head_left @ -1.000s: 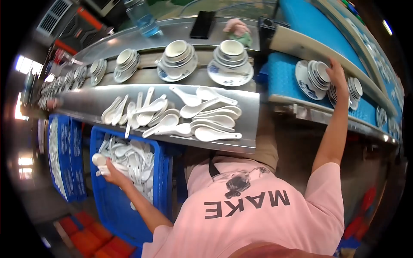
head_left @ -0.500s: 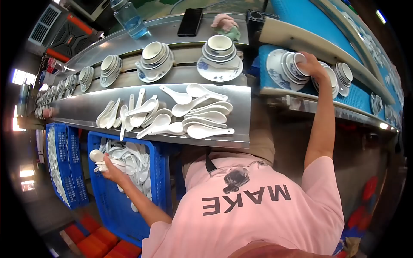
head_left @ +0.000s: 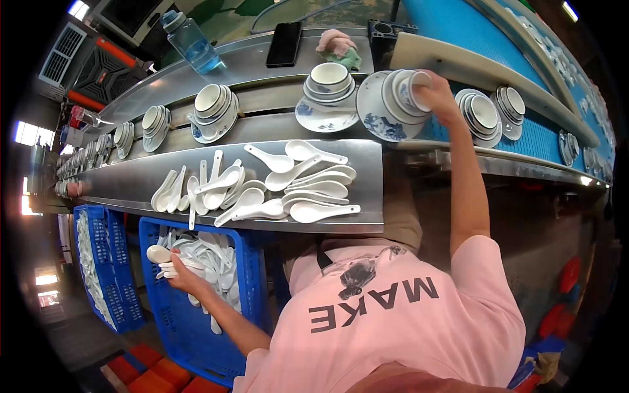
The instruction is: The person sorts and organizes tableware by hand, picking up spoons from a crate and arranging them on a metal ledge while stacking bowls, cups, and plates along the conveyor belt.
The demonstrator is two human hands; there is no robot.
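In my left hand [head_left: 185,272] is a bunch of white spoons [head_left: 165,262], held above a blue crate [head_left: 154,314] of many loose white spoons. My right hand [head_left: 438,95] grips a stack of dishes [head_left: 383,118] by its small upper cup or bowl. This stack has a blue-patterned plate below and tilts at the junction of the blue belt [head_left: 452,131] and the steel line. Just left of it sits another dish stack [head_left: 327,85]. White spoons [head_left: 321,190] lie in a loose pile on the steel ledge [head_left: 365,208] before me.
More dish stacks [head_left: 213,108] run off leftward along the line, and others [head_left: 481,114] stand on the belt at right. A water bottle [head_left: 193,46], phone [head_left: 284,44] and cloth [head_left: 337,44] rest on the back ledge. A second blue crate [head_left: 121,281] stands at far left.
My right hand has moved left with the dish stack, from the blue belt to the steel line's end. Stacks on the belt and line have shifted left. My left hand still holds its spoons.
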